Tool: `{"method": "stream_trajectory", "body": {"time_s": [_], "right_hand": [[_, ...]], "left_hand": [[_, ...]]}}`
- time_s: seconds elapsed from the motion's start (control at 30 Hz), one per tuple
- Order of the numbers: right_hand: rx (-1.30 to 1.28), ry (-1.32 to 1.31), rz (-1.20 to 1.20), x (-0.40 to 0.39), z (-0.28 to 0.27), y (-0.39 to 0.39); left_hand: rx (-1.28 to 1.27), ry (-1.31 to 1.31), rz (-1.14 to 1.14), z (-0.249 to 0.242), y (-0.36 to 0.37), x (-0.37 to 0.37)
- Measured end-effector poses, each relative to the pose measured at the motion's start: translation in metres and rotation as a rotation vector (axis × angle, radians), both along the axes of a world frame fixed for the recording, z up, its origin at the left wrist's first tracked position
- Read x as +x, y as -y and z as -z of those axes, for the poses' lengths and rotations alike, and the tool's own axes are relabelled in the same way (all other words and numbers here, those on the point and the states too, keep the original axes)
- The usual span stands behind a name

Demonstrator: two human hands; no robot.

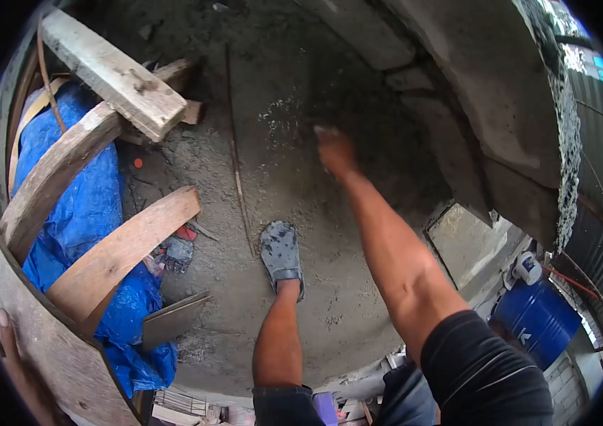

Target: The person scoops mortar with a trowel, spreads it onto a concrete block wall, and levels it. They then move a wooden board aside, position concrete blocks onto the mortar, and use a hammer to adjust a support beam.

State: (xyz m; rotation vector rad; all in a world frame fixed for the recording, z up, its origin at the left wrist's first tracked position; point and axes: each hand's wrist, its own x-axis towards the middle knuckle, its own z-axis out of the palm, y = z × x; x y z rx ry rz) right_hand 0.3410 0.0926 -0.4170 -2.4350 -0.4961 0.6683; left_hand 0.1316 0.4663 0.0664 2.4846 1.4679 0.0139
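My right arm reaches down over the wet grey cement floor [330,263]. Blurred and dark at its end, my right hand [335,151] is low over the floor or touching it. A small pale spot shows at its fingertips, and I cannot make out whether it is a held thing. Bright wet specks [280,117] lie just left of that hand. At the far left edge, partly cut off and in shadow, my left hand [7,337] rests against a wooden board [53,348] with a finger stretched out along it. My foot in a grey clog [280,252] stands on the floor between.
A thin rod [234,142] lies along the floor. To the left are a concrete-crusted beam [113,71], curved wood pieces [127,248] and a blue tarp [88,206]. A rough concrete wall [486,92] rises at right, with a blue drum [539,319] beyond it.
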Motion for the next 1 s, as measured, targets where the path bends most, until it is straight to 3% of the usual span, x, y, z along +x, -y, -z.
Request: {"method": "stream_trajectory", "body": {"time_s": [0.07,0.13,0.2,0.3,0.37,0.4,0.47,0.5,0.53,0.57,0.63,0.73,0.8,0.87,0.9,0.97,1.0], "right_hand": [[-0.142,0.343,-0.229,-0.028,-0.017,0.081],[-0.236,-0.415,0.498,-0.046,-0.064,0.11],[-0.167,-0.299,0.57,-0.084,-0.079,0.168],[-0.134,-0.102,0.527,-0.123,-0.08,0.238],[-0.263,-0.611,0.815,-0.113,-0.121,0.248],[-0.268,-0.605,0.815,-0.108,-0.128,0.248],[-0.272,-0.33,0.394,-0.086,-0.131,0.22],[-0.213,-0.439,0.331,-0.052,-0.157,0.183],[-0.208,-0.336,0.264,-0.037,-0.141,0.16],[-0.202,-0.471,0.262,-0.007,-0.151,0.127],[-0.124,-0.448,0.121,0.03,-0.123,0.098],[-0.235,-0.305,0.281,0.035,-0.099,0.132],[-0.287,-0.27,0.268,-0.003,-0.094,0.221],[-0.47,-0.009,-0.343,-0.047,-0.066,0.306],[-0.483,-0.086,-0.253,-0.061,-0.076,0.314],[-0.502,-0.167,-0.153,-0.083,-0.108,0.316],[-0.466,-0.211,0.076,-0.092,-0.132,0.299]], "left_hand": [[0.002,-0.015,-0.012,-0.009,-0.002,-0.008],[0.021,-0.002,-0.026,-0.027,-0.013,-0.012],[0.163,-0.078,0.081,-0.035,-0.038,-0.023],[0.153,-0.098,0.109,-0.035,-0.039,-0.021],[0.149,-0.103,0.091,-0.033,-0.039,-0.023],[0.113,-0.066,0.08,-0.032,-0.045,-0.027],[0.161,-0.084,0.129,-0.033,-0.06,-0.037],[0.159,-0.092,0.13,-0.032,-0.058,-0.035],[0.156,-0.104,0.133,-0.031,-0.055,-0.033],[0.184,-0.086,0.122,-0.03,-0.057,-0.033],[0.173,-0.087,0.123,-0.029,-0.059,-0.034],[0.144,-0.061,0.094,-0.024,-0.068,-0.037],[0.145,-0.042,0.109,-0.024,-0.081,-0.046],[0.091,-0.006,0.077,-0.024,-0.069,-0.037],[0.258,-0.178,0.181,-0.026,-0.08,-0.043],[0.291,-0.207,0.184,-0.027,-0.091,-0.05],[0.329,-0.232,0.182,-0.025,-0.092,-0.051]]}}
